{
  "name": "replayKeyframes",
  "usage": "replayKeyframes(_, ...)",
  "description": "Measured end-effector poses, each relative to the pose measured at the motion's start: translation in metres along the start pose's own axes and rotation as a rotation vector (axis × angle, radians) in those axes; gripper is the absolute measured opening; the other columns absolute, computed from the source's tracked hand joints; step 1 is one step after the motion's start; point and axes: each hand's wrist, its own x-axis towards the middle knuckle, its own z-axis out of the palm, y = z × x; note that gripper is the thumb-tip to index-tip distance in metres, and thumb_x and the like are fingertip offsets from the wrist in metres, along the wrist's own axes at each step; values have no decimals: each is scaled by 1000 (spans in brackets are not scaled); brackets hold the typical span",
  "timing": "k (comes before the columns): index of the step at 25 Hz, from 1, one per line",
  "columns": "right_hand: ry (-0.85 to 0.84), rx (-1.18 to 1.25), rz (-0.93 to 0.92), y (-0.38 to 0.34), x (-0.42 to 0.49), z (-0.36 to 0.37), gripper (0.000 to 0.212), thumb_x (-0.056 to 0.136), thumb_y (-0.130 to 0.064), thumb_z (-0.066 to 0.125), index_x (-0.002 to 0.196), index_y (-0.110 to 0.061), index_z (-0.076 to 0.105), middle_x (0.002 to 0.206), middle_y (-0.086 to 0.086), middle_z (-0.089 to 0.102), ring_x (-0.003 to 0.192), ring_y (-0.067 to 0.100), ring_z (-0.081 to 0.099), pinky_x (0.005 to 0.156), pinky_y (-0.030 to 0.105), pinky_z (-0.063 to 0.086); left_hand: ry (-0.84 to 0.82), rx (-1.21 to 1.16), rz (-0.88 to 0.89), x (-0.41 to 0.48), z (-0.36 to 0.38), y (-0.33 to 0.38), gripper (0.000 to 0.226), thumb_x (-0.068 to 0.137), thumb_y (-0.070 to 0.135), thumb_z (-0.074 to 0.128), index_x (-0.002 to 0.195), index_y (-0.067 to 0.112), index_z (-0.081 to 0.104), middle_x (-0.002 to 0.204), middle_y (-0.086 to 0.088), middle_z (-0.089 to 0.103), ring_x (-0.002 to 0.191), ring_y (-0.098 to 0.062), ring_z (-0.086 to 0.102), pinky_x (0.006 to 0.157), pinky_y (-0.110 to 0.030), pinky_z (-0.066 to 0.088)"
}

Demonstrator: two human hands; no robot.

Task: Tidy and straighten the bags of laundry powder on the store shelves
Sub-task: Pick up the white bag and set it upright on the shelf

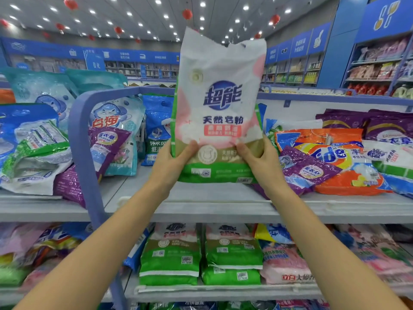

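I hold a white, pink and green bag of laundry powder (220, 104) upright in front of the upper shelf (201, 209). My left hand (174, 164) grips its lower left edge, thumb on the front. Gripping the lower right edge the same way is my right hand (261, 162). The bag's bottom hangs just above the shelf surface. Two matching green and white bags (171, 253) (232, 251) lie side by side on the lower shelf.
Purple, orange and white bags (335, 159) lie jumbled on the upper shelf at right. Blue and teal bags (120, 130) stand and lean at left, behind a purple-blue upright divider (82, 142). Pink bags (286, 260) fill the lower shelf's right side.
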Motion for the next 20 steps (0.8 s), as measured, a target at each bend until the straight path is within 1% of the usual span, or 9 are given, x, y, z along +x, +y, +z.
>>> replayKeyframes(4,19,2,-11,-17,-40,-1,58,66,-60,59,114,-31,46,103,-19,57,96,-4,56,81,19,47,89,-83,9,-33,5,7,64,68,50,74,121,22,51,116,-2,65,103,-21,65,89,-39,51)
replayKeyframes(7,-12,-8,52,-12,-83,-9,62,65,-62,56,115,-28,47,101,-22,56,94,-8,53,81,19,42,168,-32,11,-82,13,-2,40,71,44,71,106,33,55,109,3,66,102,-22,64,86,-36,51)
replayKeyframes(9,-72,-3,91,-2,-119,-20,58,64,-63,57,111,-32,47,101,-23,57,93,-7,55,79,16,42,200,-37,-24,-125,22,-14,37,69,47,70,102,39,57,110,5,67,103,-21,64,87,-36,49)
replayKeyframes(12,-191,-10,178,18,-187,-41,55,65,-61,58,112,-34,45,99,-27,57,88,-16,55,71,5,41,230,12,-150,-208,36,-47,55,61,59,63,112,39,54,114,6,66,103,-15,64,89,-36,49)
replayKeyframes(14,-275,-29,262,38,-235,-49,57,68,-60,59,116,-30,46,102,-24,59,89,-19,54,71,6,42,267,26,-286,-263,40,-77,71,61,64,64,124,34,50,121,5,63,108,-17,62,94,-41,47)
replayKeyframes(15,-310,-45,311,49,-259,-53,59,69,-60,59,118,-29,46,105,-21,60,92,-14,56,76,11,43,284,33,-344,-287,43,-92,71,62,64,66,124,33,51,121,4,63,110,-19,61,96,-43,46)
replayKeyframes(17,-364,-82,416,71,-296,-56,60,69,-62,58,118,-30,47,109,-16,61,100,2,58,86,26,46,316,24,-440,-324,48,-115,40,73,48,70,108,33,57,109,4,67,103,-20,63,91,-39,48)
replayKeyframes(19,-391,-92,512,89,-320,-59,53,71,-59,60,114,-29,48,110,-12,61,103,9,58,87,29,45,342,16,-531,-344,56,-133,13,85,29,63,97,31,57,103,3,67,93,-14,64,81,-32,49)
replayKeyframes(20,-394,-93,552,97,-325,-59,48,75,-55,61,112,-29,47,109,-11,61,101,10,58,85,28,44,340,12,-568,-348,59,-141,13,86,29,63,98,29,58,105,2,67,92,-12,64,81,-31,49)
